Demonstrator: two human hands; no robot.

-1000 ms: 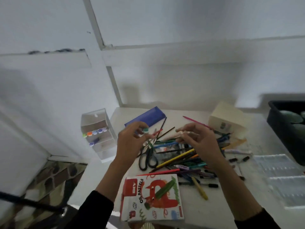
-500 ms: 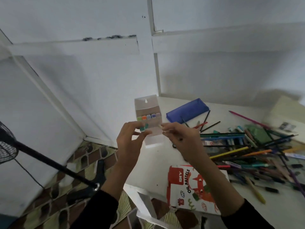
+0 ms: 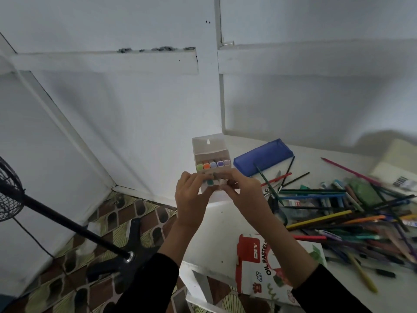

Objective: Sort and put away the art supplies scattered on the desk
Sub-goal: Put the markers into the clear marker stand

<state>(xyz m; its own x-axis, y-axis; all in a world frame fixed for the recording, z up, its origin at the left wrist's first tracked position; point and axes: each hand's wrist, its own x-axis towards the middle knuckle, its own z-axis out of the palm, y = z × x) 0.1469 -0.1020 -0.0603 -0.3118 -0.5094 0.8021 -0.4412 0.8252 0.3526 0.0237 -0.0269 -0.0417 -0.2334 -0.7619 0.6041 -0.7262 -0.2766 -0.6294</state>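
**A:** What differs from half a second ago?

**B:** Both hands have closed in. The left grip (image 3: 191, 197) and right grip (image 3: 243, 193) were a little apart then; now their fingertips nearly meet, right against the front of the clear plastic marker box (image 3: 209, 146).

**A:** And the marker?

**B:** The short white marker with the teal cap (image 3: 210, 182) stands cap-up between the two grips, just below the row of green, orange, lilac and purple caps (image 3: 213, 164) inside the box. The left grip pinches it at the cap.

**A:** The right one?

**B:** Its fingers are curled at the marker's pale side, but I cannot tell whether they hold the marker or the box front.

**A:** Anything else hidden?

**B:** The hands cover the lower half of the box. On the white table (image 3: 216, 233), the right forearm crosses the red-and-white oil pastels carton (image 3: 252, 263). The heap of coloured pencils and pens (image 3: 338, 211) is blurred towards the right edge. The blue zip pencil case (image 3: 262, 157) lies behind, well apart from both grips.
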